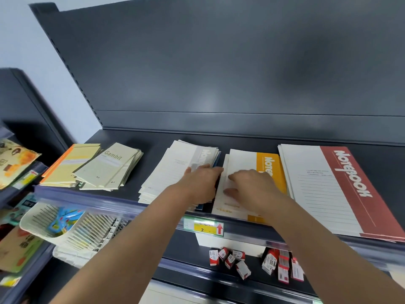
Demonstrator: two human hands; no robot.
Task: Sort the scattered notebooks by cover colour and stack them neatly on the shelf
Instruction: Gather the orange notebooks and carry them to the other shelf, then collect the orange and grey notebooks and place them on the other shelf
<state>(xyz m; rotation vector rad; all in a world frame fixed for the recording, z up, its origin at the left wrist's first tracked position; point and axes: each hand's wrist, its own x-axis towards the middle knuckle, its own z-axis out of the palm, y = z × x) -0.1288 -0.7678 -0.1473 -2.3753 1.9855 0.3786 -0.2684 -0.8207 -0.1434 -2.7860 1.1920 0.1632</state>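
Closest to you, a bunch of small red-and-white boxes (241,262) are lying jumbled on the lower shelf, and a white basket (32,224) is sitting off to the left. A price tag (203,228) with a red arrow is hanging on the rail just above the boxes.

Past that, you're reaching both arms over the rail onto the notebook shelf (241,139). Your left hand (201,183) is lying along the right edge of the grey-band stack (175,170), fingers kept close together. It's too blurry to tell if they're hooking the edge or just resting on it. Your right hand (254,185) is pressing down on the white cover of the yellow-band stack (243,160), with its fingers (232,177) spread apart and pointing left. The two hands are sitting just beside each other, over the gap between those two stacks.

The other notebooks are lying in their own piles along the same shelf. The big red-band stack (324,189) is lying just right of the yellow one. Well off to the left, the pale green Gambit pile (109,170) is fanning out messily, touching the orange-spine pile (68,167).

The dark back panel (219,62) is standing behind it all.
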